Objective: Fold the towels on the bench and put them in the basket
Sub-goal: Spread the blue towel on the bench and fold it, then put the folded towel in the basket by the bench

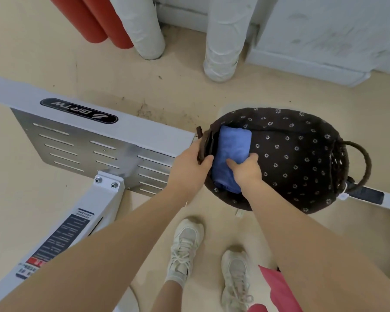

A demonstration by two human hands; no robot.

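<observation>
A round wicker basket with a dark flower-print lining stands on the floor right of centre. A folded blue towel lies inside it against the left wall. My right hand grips the towel's near end, thumb on top and fingers curled round its right edge. My left hand holds the basket's left rim and handle, thumb hooked over the edge beside the towel. The bench and any other towels are out of view.
A white metal machine frame with a slotted plate lies on the floor to the left, touching the basket. White and red pipes rise at the back. My two white shoes stand just below the basket.
</observation>
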